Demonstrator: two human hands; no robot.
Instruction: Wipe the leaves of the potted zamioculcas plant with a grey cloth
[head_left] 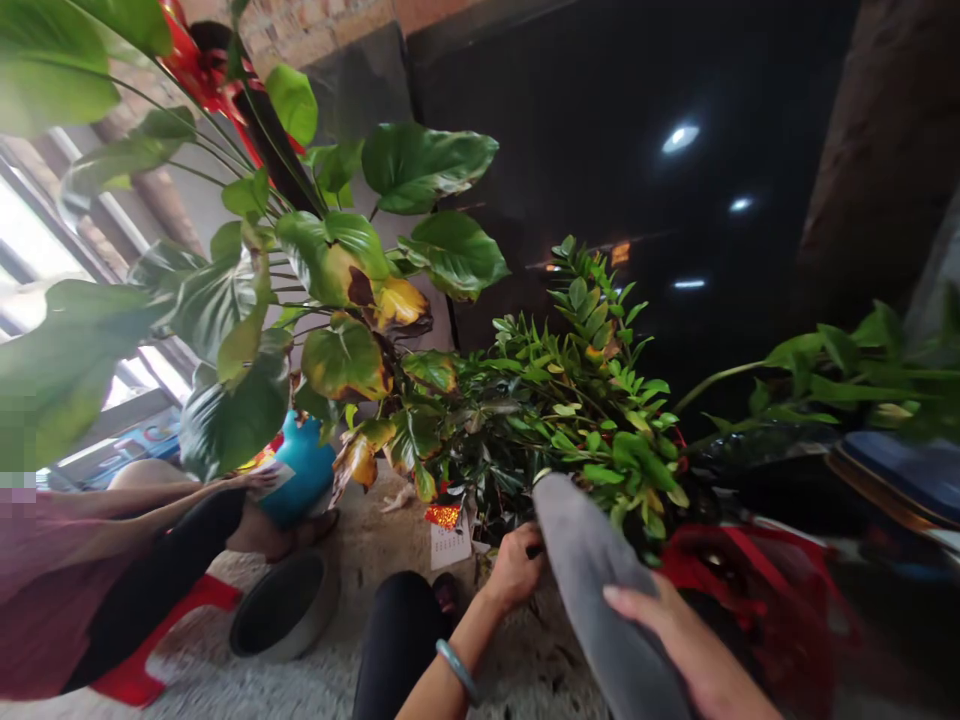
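Note:
My right hand (646, 608) grips a long grey tapered piece (592, 560), with the thumb lying across its near side. It looks like cloth, but blur hides its exact kind. The far end leans against the lower leaves of a dense green potted plant (600, 410). My left hand (516, 568), below a bracelet-wearing wrist, reaches low at the base of that plant. Its fingers are curled, and whatever they hold is hidden. Beside it lie a white printed card (451, 545) and a glittery red-orange scrap (442, 515).
A large-leaved plant (345, 355) with yellowed, browned leaves stands at left. A seated person (67, 570) holds a blue object (304, 470) near a dark basin (277, 605) and a red stool (142, 670). A red plastic bag (757, 590) lies right, before a glossy black panel (600, 120).

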